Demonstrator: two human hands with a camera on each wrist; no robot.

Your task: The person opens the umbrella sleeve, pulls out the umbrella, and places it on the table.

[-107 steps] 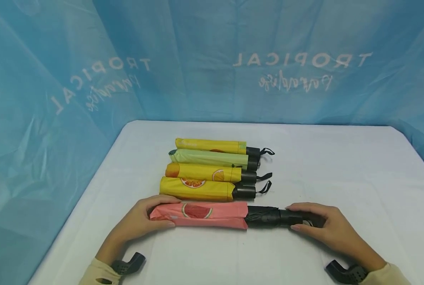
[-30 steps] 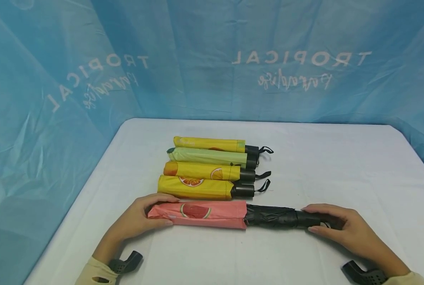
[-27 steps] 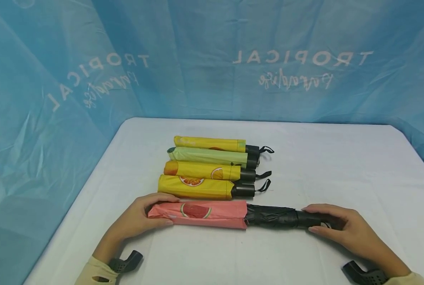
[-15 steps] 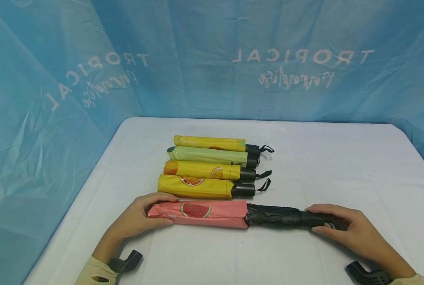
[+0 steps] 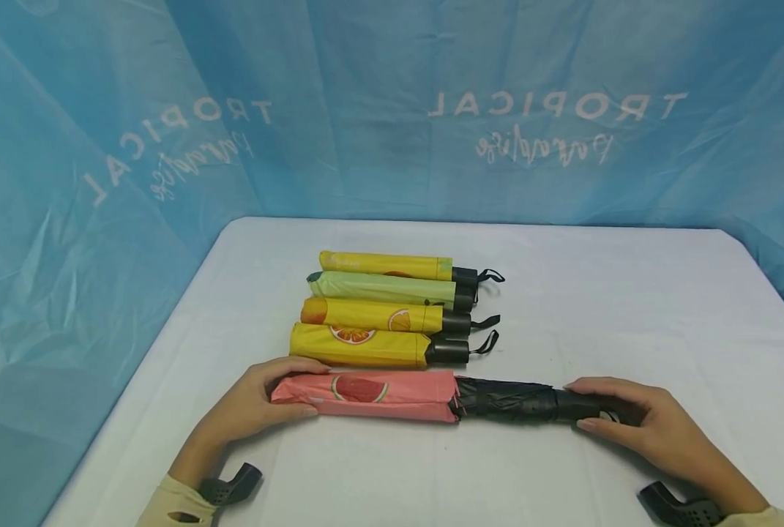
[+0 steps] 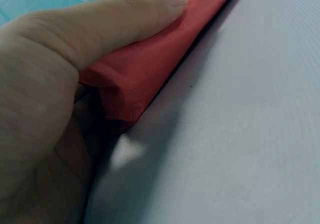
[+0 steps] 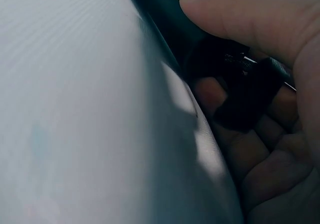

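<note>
A pink umbrella sleeve [image 5: 392, 395] with a watermelon slice print lies across the white table. From its right end sticks a folded black umbrella [image 5: 506, 400], part of it still inside the sleeve. My left hand [image 5: 249, 402] grips the sleeve's left end, thumb on the near side and fingers on the far side. In the left wrist view the thumb presses on the pink cloth [image 6: 145, 74]. My right hand [image 5: 648, 424] holds the umbrella's black handle [image 5: 576, 406] between thumb and fingers. A dark strap [image 7: 250, 97] hangs at the handle's end in the right wrist view.
Behind the pink sleeve several sleeved umbrellas lie side by side: a yellow one [image 5: 361, 347], another yellow one [image 5: 372, 315], a light green one [image 5: 381, 288] and a yellow one [image 5: 385, 265] at the back. The white tabletop [image 5: 629, 307] ends at blue curtains [image 5: 378, 110].
My right hand has moved rightward with the handle, and more of the black umbrella now shows outside the sleeve. The left hand has stayed on the sleeve's end. Little differs over the last half second.
</note>
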